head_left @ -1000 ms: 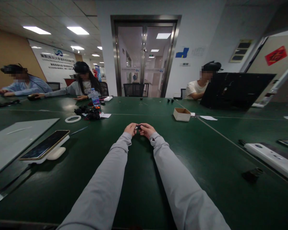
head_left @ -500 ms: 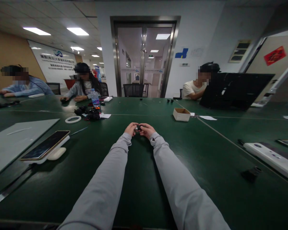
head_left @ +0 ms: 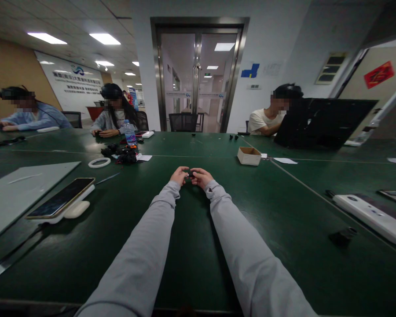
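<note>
One small dark piece (head_left: pixel 190 174) held between left hand (head_left: pixel 178 175) and right hand (head_left: pixel 203 178), apparently just above the green counter (head_left: pixel 194 255). Grip of the right hand closed to a pinch on the piece. Grip of the left hand curled, thumb and forefinger slightly parted beside a bright glint at the piece's end; too small to tell whether touching or holding.

As for progress: already off the counter, judging by the pose, and not yet set down. Probably mid-handling, with both hands at it. Cannot tell whether one part or two, nor how much remains. Fingers partly in the way of any closer look.

Farther forward and to the right, an open box (head_left: pixel 249 161), with a slip of paper (head_left: pixel 285 160) near it. To the left, a white ring (head_left: pixel 99 167), a tangled black bundle (head_left: pixel 125 156) and, just behind that, a bottle (head_left: pixel 130 133). Nearer on the left, a phone (head_left: pixel 64 197) propped on a white base, beside a pale board (head_left: pixel 20 189). On the near right, a dark cylindrical object (head_left: pixel 343 237) and a long white device (head_left: pixel 371 218). All well apart from the hands, so judged out of the way. Across the counter, a large black screen (head_left: pixel 326 123), partly hiding a co-worker in white (head_left: pixel 260 122).
</note>
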A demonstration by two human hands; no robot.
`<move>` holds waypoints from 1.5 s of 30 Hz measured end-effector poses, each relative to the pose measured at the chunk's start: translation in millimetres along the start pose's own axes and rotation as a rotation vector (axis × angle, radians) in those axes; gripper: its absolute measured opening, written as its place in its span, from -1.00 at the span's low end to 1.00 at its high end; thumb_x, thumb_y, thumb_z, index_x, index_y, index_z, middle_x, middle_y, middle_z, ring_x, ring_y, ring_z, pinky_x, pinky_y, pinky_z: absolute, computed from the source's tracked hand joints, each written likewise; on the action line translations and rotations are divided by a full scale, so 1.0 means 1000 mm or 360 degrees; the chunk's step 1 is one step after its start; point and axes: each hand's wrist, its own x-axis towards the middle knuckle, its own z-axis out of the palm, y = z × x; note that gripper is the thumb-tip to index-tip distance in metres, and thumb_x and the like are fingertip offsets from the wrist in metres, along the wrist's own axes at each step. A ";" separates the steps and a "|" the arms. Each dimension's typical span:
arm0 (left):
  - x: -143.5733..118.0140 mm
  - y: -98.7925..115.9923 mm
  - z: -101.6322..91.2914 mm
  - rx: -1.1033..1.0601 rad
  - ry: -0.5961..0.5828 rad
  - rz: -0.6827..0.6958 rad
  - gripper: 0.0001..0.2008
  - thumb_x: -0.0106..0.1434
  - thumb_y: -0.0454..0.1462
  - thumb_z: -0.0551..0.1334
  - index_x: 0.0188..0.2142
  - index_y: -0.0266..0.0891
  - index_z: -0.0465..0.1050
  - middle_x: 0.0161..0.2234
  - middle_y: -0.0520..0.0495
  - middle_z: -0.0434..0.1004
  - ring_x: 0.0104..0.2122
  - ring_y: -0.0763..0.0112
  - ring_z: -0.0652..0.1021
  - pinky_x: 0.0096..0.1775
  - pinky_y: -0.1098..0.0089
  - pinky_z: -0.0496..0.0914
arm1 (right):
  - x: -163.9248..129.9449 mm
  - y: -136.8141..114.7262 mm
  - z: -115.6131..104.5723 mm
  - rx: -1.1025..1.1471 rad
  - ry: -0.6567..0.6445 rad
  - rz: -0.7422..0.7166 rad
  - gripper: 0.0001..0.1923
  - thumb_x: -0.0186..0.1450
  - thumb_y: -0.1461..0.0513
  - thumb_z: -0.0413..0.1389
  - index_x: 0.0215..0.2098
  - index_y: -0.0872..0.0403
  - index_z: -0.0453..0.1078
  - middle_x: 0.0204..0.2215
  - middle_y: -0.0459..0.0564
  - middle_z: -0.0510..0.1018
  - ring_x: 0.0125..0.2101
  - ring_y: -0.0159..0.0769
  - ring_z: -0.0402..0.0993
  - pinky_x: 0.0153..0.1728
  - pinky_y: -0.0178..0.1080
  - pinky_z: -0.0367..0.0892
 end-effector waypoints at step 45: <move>-0.005 0.008 0.003 0.0047 -0.0016 -0.0049 -0.72 0.15 -0.31 0.01 -0.15 -0.29 0.31 -0.70 0.12 0.27 -0.78 0.62 0.23 -0.72 0.58 0.06 | -0.004 -0.003 0.003 0.0018 0.0090 -0.0004 -0.82 0.10 0.43 0.00 -0.35 0.11 0.33 -0.66 -0.11 0.45 -0.67 -0.46 0.37 -0.61 -0.39 0.36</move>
